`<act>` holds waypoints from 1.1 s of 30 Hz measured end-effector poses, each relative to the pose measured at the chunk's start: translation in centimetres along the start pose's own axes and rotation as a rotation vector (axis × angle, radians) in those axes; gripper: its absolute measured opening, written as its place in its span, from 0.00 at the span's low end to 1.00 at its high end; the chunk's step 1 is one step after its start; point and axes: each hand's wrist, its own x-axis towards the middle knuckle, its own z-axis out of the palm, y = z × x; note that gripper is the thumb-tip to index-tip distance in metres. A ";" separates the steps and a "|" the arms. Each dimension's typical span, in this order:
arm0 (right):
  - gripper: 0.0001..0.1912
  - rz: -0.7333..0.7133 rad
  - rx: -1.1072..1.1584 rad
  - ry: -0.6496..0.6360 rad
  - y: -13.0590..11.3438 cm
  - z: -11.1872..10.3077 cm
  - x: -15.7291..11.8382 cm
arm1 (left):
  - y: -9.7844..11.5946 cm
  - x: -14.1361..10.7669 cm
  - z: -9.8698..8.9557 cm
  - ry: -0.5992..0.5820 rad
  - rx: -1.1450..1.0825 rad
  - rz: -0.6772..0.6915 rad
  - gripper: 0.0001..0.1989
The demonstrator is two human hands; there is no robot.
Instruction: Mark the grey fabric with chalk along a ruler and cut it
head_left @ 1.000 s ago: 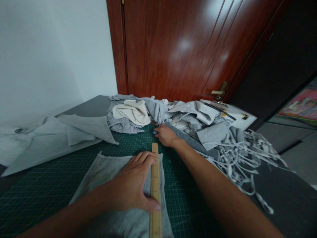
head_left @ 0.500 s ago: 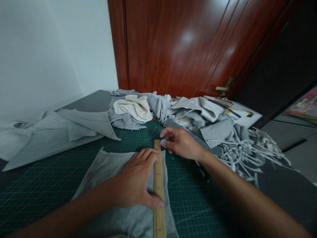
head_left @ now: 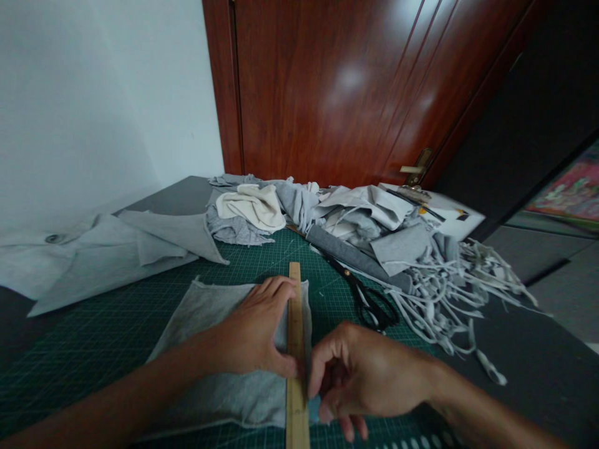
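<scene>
A wooden ruler (head_left: 296,399) lies lengthwise along the right side of a grey cloth piece (head_left: 234,396). Holding the ruler down is my left hand (head_left: 250,340), fingertips near its far end and thumb lower on its edge, the palm over the cloth. My right hand (head_left: 360,374) is closed in a pinch at the ruler's right edge, nearer to me. Between its fingertips shows a small light-blue piece of tailor's chalk (head_left: 314,408), partly hidden by the fingers. Black-handled scissors (head_left: 367,302) lie beyond my right hand.
A green gridded cutting mat (head_left: 107,337) covers the table. Grey fabric (head_left: 163,240) lies to the left. Cream cloth (head_left: 253,206) and grey scraps (head_left: 362,212) are heaped at the back. Cut fabric strips (head_left: 449,305) spread on the right, near a white clipboard (head_left: 452,215).
My right hand has moved from the ruler's far end down its right edge toward me, chalk still pinched. The scissors are now uncovered. My left hand stays on the ruler.
</scene>
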 end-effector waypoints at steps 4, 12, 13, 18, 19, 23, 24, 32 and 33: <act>0.12 -0.011 0.065 -0.082 1.2 -0.4 1.3 | 0.0 0.0 0.0 -0.006 -0.015 -0.017 0.50; 0.14 -0.010 0.048 -0.143 0.9 -0.6 1.6 | -0.5 0.0 0.2 -0.007 -0.008 0.010 0.49; 0.16 -0.006 0.041 -0.158 0.8 -0.6 1.6 | -0.6 0.0 0.2 -0.005 -0.009 0.012 0.49; 0.20 -0.026 0.015 -0.185 0.8 -0.3 1.8 | -0.6 0.0 0.3 0.010 -0.017 0.022 0.47; 0.17 -0.032 0.009 -0.176 0.9 -0.3 1.9 | -0.6 0.0 0.3 0.012 -0.017 0.021 0.46; 0.12 -0.035 0.041 -0.144 1.3 -0.4 2.2 | -0.7 -0.1 0.3 0.022 -0.023 0.048 0.47; 0.12 -0.037 0.061 -0.139 1.4 -0.5 2.3 | -0.7 -0.1 0.3 0.023 -0.027 0.058 0.48; 0.15 -0.165 0.183 -0.147 1.9 -1.8 2.9 | -0.6 -0.2 0.3 0.020 -0.009 0.034 0.50; 0.15 -0.174 0.187 -0.151 1.8 -2.0 2.9 | -0.5 -0.2 0.3 0.027 -0.011 0.037 0.50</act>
